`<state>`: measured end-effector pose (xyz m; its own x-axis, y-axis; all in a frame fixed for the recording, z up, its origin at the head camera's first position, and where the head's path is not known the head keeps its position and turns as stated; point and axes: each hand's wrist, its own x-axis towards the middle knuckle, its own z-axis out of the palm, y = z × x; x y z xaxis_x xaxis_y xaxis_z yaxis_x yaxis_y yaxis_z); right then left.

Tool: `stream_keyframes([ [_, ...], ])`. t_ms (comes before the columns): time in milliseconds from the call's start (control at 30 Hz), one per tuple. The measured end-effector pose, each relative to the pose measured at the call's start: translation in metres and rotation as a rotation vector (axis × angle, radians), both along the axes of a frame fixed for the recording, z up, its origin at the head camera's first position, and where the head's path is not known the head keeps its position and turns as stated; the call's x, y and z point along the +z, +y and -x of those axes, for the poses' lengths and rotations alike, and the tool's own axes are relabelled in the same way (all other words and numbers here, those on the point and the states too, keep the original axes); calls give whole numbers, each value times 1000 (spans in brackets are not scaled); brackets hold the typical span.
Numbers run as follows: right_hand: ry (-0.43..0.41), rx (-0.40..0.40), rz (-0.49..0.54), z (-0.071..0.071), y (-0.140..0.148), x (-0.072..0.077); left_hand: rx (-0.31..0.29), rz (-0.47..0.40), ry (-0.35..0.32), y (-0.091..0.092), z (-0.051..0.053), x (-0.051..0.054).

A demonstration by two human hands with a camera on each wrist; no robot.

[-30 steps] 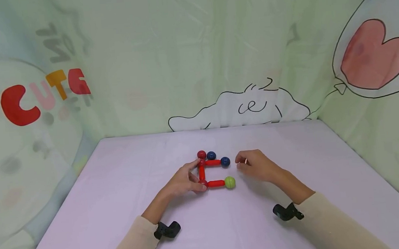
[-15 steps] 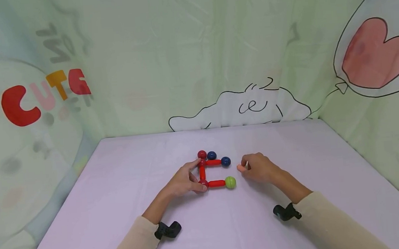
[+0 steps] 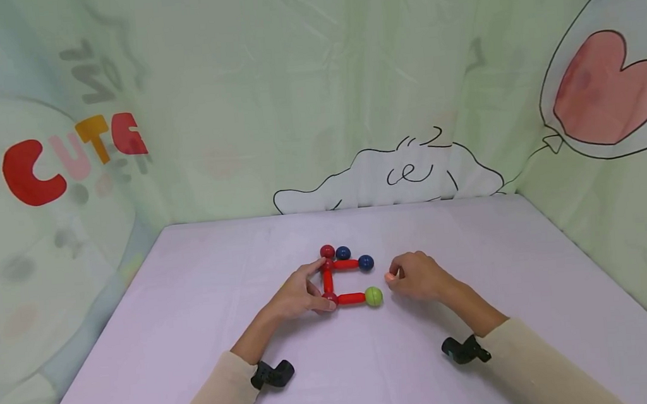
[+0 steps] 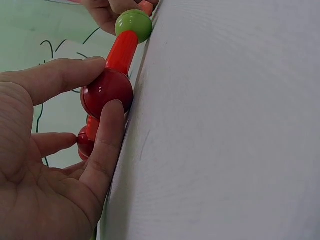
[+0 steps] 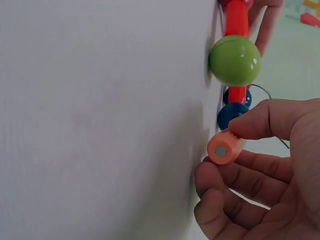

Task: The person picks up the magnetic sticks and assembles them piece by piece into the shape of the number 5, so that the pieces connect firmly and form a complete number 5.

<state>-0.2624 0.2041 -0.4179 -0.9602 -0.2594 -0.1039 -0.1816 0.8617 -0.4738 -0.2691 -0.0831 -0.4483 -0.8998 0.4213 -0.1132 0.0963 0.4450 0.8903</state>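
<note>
A three-sided frame of magnetic sticks and balls lies on the table. Its red stick (image 3: 328, 281) on the left joins two red balls; arms run right to a blue ball (image 3: 366, 263) and a green ball (image 3: 373, 296). My left hand (image 3: 296, 293) holds the frame's left side, thumb at the near red ball (image 4: 107, 90), a finger at the far one. To the right of the frame, my right hand (image 3: 420, 275) pinches an orange magnetic stick (image 5: 227, 145) between thumb and fingers. One metal-tipped end faces the right wrist camera. The stick touches no ball in the head view.
Just behind the frame sit another red ball (image 3: 327, 251) and another blue ball (image 3: 343, 252). The pale table (image 3: 219, 254) meets a printed curtain (image 3: 225, 108) at its back edge. Black wrist cameras (image 3: 272, 374) are strapped to both wrists.
The orange stick has come into view at my right fingertips and turned in them. My right hand has shifted slightly nearer the body. The left hand and the frame stay put.
</note>
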Motion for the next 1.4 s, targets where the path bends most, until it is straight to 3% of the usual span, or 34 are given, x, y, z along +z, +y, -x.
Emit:
stream_keyframes([
  [233, -56, -6, 164, -11, -3, 3, -3, 6, 9, 1, -1, -1],
  [533, -200, 13, 330, -25, -7, 13, 10, 7, -2, 1, -2, 1],
  [1000, -330, 77, 384, -38, -18, 3, 8, 10, 6, 1, -2, 0],
  [1400, -294, 40, 447, -35, -23, -9, 6, 20, 26, 1, -4, 1],
])
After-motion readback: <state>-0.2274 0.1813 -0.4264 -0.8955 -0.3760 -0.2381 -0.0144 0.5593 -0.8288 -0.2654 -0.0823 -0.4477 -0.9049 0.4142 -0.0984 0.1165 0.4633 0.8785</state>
